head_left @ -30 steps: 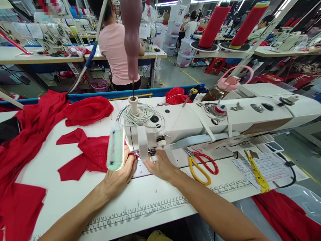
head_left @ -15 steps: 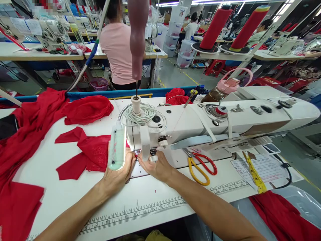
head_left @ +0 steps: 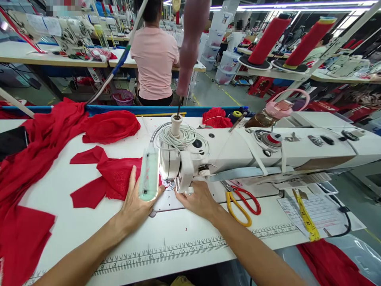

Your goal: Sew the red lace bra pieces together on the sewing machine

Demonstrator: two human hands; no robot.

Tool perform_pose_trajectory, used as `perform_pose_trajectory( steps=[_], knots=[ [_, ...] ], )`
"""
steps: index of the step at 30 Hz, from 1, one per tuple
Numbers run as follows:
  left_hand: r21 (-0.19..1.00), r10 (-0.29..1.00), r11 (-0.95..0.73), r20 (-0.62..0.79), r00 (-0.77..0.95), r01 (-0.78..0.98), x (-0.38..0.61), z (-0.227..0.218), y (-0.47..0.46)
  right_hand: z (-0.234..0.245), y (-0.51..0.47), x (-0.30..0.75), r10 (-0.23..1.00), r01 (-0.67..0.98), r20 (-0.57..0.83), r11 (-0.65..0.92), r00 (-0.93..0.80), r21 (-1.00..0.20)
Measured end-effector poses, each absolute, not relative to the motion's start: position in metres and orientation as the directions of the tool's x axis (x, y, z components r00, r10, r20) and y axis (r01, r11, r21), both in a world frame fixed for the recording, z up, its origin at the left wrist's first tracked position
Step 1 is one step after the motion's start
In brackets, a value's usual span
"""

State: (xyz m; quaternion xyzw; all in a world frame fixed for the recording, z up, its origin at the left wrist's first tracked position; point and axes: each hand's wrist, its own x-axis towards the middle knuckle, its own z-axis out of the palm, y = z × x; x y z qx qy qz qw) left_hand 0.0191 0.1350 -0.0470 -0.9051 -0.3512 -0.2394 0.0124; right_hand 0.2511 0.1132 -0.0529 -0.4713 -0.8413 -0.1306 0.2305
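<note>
A white sewing machine (head_left: 235, 151) stands before me, its presser foot (head_left: 170, 183) low over the metal plate. Red fabric piece with a lace patch (head_left: 114, 178) lies left of the needle area. My left hand (head_left: 135, 204) rests flat at its right edge, fingers spread, partly hidden behind the pale green lamp (head_left: 149, 172); its thumb reaches toward the foot. My right hand (head_left: 199, 200) lies on the machine bed right of the foot, a finger stretched out. The machine head hides its other fingers. I see nothing held in it.
Scissors with red and yellow handles (head_left: 242, 202) lie right of my right hand. Bunched red fabric (head_left: 110, 127) covers the table's left side. A yellow tape measure (head_left: 308, 218) crosses a written sheet (head_left: 288, 206). A drink bottle (head_left: 263, 119) stands behind the machine.
My left hand has spread its fingers and moved back from the needle over the red fabric. The right hand has drawn slightly away from the foot. The view has shifted a little left.
</note>
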Motion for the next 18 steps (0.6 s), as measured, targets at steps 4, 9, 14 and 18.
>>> perform_pose_trajectory(
  steps=[4,9,14,18],
  knots=[
    [0.213,0.655,-0.734,0.476,0.587,0.645,0.025,-0.051,0.134,-0.061,0.116,0.254,0.718,0.845,0.536,0.534,-0.444,-0.015],
    [0.230,0.649,-0.740,0.491,0.582,0.632,0.028,-0.055,0.131,-0.062,0.116,0.255,0.726,0.851,0.543,0.523,-0.422,-0.038],
    [0.202,0.610,-0.772,0.502,0.613,0.603,0.027,-0.058,0.131,-0.053,0.113,0.252,0.683,0.814,0.546,0.581,-0.485,-0.003],
    [0.173,0.594,-0.780,0.503,0.627,0.601,0.028,-0.055,0.131,-0.049,0.109,0.248,0.691,0.811,0.502,0.583,-0.519,0.036]
  ],
)
